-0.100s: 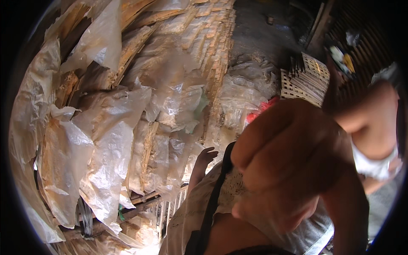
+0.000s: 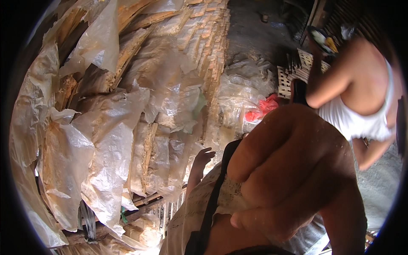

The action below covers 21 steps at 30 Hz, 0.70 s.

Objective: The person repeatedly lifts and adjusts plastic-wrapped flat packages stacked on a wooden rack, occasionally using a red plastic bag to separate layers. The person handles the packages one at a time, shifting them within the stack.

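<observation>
My right hand (image 2: 293, 174) is raised very close in front of me, large in the lower right. Its fingers are curled in and pressed together; what they hold, if anything, is hidden. Below it shows my patterned light shirt (image 2: 191, 212) with a dark strap (image 2: 212, 195) running down it. Farther off, beyond the shirt's left side, my left hand (image 2: 203, 160) hangs with its fingers apart and nothing in it. Nearest to that hand are the translucent plastic sheets (image 2: 110, 153) hanging over the wall.
Another person in a white sleeveless top (image 2: 352, 114) bends at the right, by a dark dish (image 2: 321, 40) with white and yellow contents. Woven bamboo (image 2: 284, 83), a red plastic bag (image 2: 265, 106) and crumpled clear plastic (image 2: 246, 87) lie ahead. A slatted bamboo wall (image 2: 208, 51) rises at left.
The other person and the dish have shifted left in view, showing more of the white top. More of the red bag shows. My right hand stays raised and curled; my left hand barely differs.
</observation>
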### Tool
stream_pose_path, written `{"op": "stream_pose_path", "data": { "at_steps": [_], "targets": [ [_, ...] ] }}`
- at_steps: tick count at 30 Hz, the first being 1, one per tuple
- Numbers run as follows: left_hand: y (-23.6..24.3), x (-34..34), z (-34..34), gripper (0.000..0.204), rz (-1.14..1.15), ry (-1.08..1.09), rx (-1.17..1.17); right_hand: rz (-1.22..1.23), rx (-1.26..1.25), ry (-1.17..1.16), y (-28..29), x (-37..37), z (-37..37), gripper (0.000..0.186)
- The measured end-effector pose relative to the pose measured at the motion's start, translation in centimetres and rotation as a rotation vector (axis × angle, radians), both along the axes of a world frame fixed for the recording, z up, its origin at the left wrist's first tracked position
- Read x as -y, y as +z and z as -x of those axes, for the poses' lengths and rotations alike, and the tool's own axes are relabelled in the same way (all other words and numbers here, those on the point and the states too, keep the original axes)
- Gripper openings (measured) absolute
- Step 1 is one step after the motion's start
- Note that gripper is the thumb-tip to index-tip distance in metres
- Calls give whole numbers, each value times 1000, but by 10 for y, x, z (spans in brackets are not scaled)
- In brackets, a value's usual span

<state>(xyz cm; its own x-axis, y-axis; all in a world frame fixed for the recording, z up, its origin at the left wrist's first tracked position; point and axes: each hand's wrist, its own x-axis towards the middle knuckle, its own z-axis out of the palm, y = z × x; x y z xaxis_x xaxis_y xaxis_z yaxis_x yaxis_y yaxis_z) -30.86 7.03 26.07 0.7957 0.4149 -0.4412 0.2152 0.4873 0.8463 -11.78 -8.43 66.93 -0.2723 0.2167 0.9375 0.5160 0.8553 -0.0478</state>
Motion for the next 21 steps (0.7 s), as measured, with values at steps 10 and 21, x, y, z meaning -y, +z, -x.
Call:
{"op": "stream_pose_path", "data": {
  "at_steps": [10, 21],
  "targets": [
    [-13, -1, 19, 49, 166, 112, 44, 23, 41, -12, 8, 3, 10, 13],
    [5, 42, 29, 41, 125, 370, -146, 2, 0, 211, 29, -53, -22, 17]
  ]
}}
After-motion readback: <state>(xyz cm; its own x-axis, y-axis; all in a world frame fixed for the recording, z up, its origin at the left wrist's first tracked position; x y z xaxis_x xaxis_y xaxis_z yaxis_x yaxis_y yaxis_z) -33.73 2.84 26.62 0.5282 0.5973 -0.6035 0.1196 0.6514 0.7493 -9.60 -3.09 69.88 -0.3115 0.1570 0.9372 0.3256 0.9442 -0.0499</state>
